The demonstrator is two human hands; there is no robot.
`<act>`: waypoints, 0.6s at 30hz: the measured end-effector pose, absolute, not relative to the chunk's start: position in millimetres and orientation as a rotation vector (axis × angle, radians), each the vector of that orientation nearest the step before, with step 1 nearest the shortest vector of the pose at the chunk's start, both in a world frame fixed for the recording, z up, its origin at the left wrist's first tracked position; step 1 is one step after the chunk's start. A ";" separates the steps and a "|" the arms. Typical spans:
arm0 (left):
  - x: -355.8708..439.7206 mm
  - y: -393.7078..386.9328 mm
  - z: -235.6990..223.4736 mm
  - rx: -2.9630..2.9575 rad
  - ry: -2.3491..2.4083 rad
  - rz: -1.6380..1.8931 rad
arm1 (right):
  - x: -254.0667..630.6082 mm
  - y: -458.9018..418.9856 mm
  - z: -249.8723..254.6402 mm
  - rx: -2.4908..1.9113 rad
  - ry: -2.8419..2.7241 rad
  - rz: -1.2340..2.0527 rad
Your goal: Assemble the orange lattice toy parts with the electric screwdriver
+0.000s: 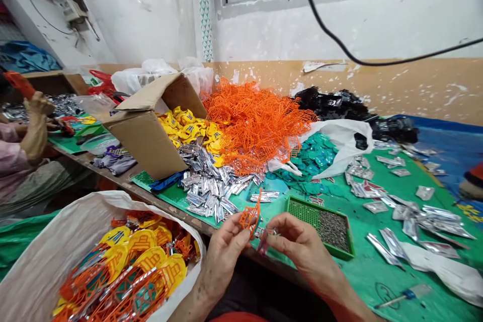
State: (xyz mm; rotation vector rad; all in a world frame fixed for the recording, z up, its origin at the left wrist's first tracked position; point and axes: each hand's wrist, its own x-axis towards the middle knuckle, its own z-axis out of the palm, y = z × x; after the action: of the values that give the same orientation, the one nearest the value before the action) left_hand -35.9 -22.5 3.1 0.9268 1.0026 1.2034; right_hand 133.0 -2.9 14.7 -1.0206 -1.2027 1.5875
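My left hand (225, 250) pinches an orange plastic lattice piece (250, 217) upright above the table's front edge. Close beside it, my right hand (302, 241) has its thumb and fingers closed on a small shiny reddish piece (263, 242), partly covered by the fingertips. A green tray (350, 244) with small dark metal pieces (332, 230) lies just beyond my right hand. Silver pieces (211, 186) are heaped past my left hand. To my left, a white sack (33, 271) holds assembled yellow, orange and silver items (132, 271).
Behind lie a tall pile of orange lattice pieces (256, 121), a tipped cardboard box (147, 136) with yellow pieces (188, 123), and a white bag with teal pieces (317, 153). Silver parts (411, 221) and a pen (403, 296) are at right. A co-worker (26, 151) sits at far left.
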 end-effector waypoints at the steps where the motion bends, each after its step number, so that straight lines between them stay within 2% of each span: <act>1: -35.7 -22.9 4.6 0.965 1.019 1.187 | 134.3 -3.3 16.6 -1.001 -1.184 1.612; 8: -41.0 -30.7 5.9 1.359 1.072 1.186 | 134.8 -4.7 23.2 -0.737 -1.039 1.752; 18: -44.9 -29.4 6.9 2.093 1.001 1.218 | 151.4 -23.3 17.1 -0.776 -1.412 1.242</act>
State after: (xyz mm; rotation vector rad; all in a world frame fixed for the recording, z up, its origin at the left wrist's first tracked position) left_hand -44.9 -29.4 6.9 2.0934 1.0010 1.2183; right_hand 151.4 -23.3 17.1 -0.7761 -1.4117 1.2423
